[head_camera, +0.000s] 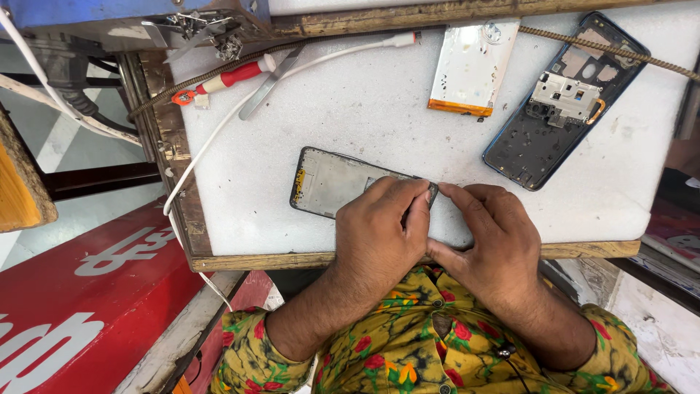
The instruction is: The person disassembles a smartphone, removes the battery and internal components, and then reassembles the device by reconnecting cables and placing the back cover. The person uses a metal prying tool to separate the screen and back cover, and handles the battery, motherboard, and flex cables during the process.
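White foam slab (350,109) on a wooden-edged bench (306,260), serving as a soft work mat so parts lie flat without scratching. Item, near edge at 6 o'clock: phone frame (332,182), dark-rimmed, pale inner face up, lying flat on the foam. Left hand (379,237) lies over its right end, pressing it down, fingers bent against the frame's corner; not a closed grip but a flat hold. Right hand (492,244) meets it from 3 o'clock, fingertips pinched narrow at that same corner, apparently steadying or picking at the edge; whether anything small sits between them I cannot tell. Item, 1 o'clock: blue phone back shell (561,102) with exposed circuit board, set aside, well apart. Item, 12 o'clock: silvery battery pack (472,66), orange-edged. Item, 10 o'clock: red-handled screwdriver (230,79) beside metal tweezers (270,84), within reach. White cable (219,138) trails off the left edge.
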